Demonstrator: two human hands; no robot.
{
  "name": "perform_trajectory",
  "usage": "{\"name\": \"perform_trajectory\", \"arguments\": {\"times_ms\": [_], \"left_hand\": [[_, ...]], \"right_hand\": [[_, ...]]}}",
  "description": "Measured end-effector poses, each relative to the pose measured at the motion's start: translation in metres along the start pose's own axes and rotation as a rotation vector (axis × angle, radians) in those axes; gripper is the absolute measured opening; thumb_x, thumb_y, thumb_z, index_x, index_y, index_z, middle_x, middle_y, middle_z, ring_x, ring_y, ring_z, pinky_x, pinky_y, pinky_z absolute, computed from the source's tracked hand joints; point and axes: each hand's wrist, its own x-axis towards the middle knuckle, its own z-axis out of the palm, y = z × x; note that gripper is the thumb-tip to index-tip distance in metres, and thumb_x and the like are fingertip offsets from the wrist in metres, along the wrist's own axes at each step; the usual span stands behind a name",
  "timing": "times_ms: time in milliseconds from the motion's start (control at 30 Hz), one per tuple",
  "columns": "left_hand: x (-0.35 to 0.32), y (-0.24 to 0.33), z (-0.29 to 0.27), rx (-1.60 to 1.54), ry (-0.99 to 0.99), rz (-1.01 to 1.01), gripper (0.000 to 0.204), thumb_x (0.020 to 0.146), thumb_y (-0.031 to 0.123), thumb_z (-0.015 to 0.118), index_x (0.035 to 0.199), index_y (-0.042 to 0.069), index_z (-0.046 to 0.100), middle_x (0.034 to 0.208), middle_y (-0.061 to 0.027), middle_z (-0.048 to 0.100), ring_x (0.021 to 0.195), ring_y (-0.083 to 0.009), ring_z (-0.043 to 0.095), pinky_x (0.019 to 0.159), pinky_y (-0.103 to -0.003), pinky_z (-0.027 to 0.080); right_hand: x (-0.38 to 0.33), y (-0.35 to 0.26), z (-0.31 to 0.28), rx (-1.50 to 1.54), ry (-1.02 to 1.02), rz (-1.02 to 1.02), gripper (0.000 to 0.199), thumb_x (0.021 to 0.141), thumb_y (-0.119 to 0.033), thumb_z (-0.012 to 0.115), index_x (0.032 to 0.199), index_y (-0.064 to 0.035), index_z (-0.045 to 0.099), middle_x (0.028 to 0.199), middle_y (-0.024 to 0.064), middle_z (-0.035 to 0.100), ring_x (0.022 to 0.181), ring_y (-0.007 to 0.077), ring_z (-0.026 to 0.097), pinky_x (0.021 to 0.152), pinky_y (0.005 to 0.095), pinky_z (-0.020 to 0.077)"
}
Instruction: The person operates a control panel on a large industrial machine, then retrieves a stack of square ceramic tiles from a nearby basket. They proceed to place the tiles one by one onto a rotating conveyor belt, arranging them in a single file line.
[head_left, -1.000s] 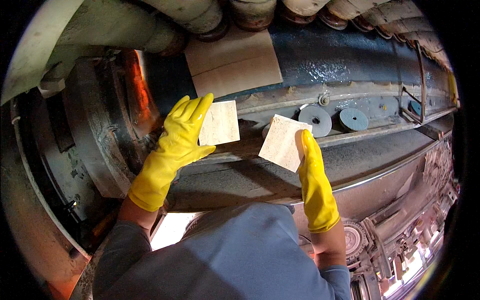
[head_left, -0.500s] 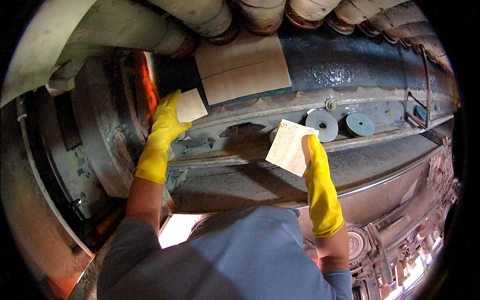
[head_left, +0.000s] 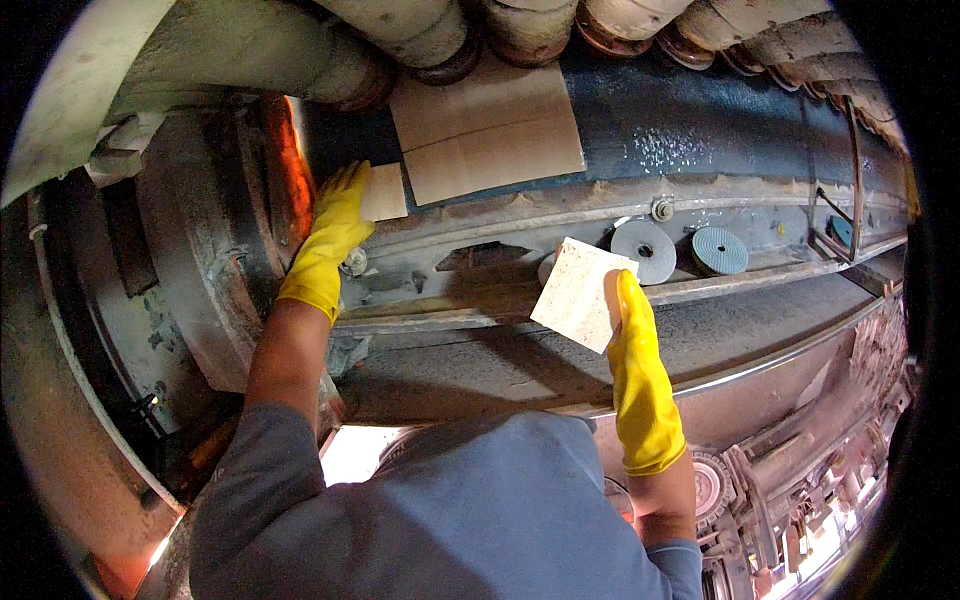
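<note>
My left hand, in a yellow rubber glove, reaches to the dark belt-like surface. Its fingers are stretched out and lie along the left edge of a small beige tile; the palm side is hidden. This tile rests just left of a large beige slab with a dark line across it. My right hand, gloved alike, holds a square, speckled beige tile by its right side, thumb on top. That tile is tilted, above a grey metal ledge.
Two round grey abrasive discs sit on the metal ledge. Large pipe-like cylinders line the far side. An orange-lit strip runs beside my left hand. A wheel and machine parts show at lower right.
My left hand has shifted a little away from me and its thumb has come off the small tile's near edge. That tile has moved slightly left and away. The right hand stays nearly still.
</note>
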Motion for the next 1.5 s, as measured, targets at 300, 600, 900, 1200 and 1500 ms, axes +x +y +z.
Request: {"name": "perform_trajectory", "arguments": {"times_ms": [300,600,900,1200,1500], "left_hand": [[0.016,-0.006,0.026,-0.072,-0.055,-0.052,0.109,0.067,0.021,0.09,0.159,0.007,0.034,0.16,-0.0194,0.041,0.149,-0.0366,0.037,0.124,-0.042,0.03],[0.019,0.012,0.016,-0.003,-0.08,-0.059,0.111,0.069,0.022,0.088,0.162,0.012,0.029,0.162,-0.0203,0.039,0.149,-0.039,0.037,0.123,-0.045,0.032],[0.007,0.077,-0.021,-0.062,-0.084,0.11,0.109,0.071,0.026,0.09,0.161,0.01,0.031,0.165,-0.0209,0.033,0.152,-0.0387,0.031,0.126,-0.043,0.026],[-0.062,0.232,-0.112,-0.425,-0.064,0.799,0.12,0.058,0.048,0.092,0.157,0.007,0.039,0.161,-0.0247,0.036,0.148,-0.0429,0.036,0.124,-0.051,0.027],[-0.086,0.258,-0.124,-0.243,-0.06,0.77,0.114,0.062,0.047,0.09,0.155,0.005,0.041,0.154,-0.0256,0.042,0.142,-0.042,0.042,0.122,-0.051,0.029]], "right_hand": [[-0.017,-0.016,0.019,-0.021,0.011,-0.024,0.058,0.101,-0.042,0.066,0.141,-0.0008,0.056,0.137,0.009,0.061,0.127,0.0195,0.057,0.109,0.032,0.0412],[-0.013,-0.012,0.015,-0.046,0.042,-0.029,0.06,0.1,-0.043,0.067,0.142,-0.001,0.055,0.138,0.0097,0.06,0.126,0.0202,0.057,0.108,0.0334,0.0419],[-0.005,-0.004,0.011,0.004,0.011,-0.014,0.061,0.101,-0.043,0.065,0.141,0.0019,0.056,0.137,0.0106,0.062,0.127,0.0212,0.058,0.112,0.0344,0.0412],[-0.022,-0.025,0.029,0.214,-0.39,0.188,0.068,0.104,-0.056,0.052,0.149,-0.0053,0.048,0.142,0.0174,0.061,0.124,0.0303,0.066,0.106,0.0452,0.0541],[-0.022,-0.028,0.031,0.196,-0.391,0.111,0.059,0.109,-0.048,0.048,0.145,-0.0017,0.052,0.137,0.0163,0.064,0.119,0.0262,0.068,0.105,0.04,0.0535]]}}
